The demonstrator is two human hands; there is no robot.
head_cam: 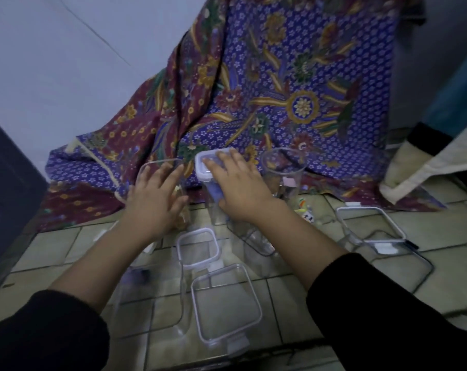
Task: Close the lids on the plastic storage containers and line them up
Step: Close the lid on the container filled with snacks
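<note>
Now right hand (236, 183) presses lid (203, 168); left hand (156, 200) over open container (157, 162); writing (306, 216) blurred.

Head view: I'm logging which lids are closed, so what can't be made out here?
Head view only:
- Lid under the right hand: the hand covers it, latches unseen.
- Open container behind the left hand: contents hidden by the hand.
- Near-left container: blurred, lid state unclear.
- Small items: too small and dim to identify.

The tiled floor (428, 228) carries upright clear plastic containers (227, 303), a patterned cloth (79, 204) and a black cable (428, 266)
</note>
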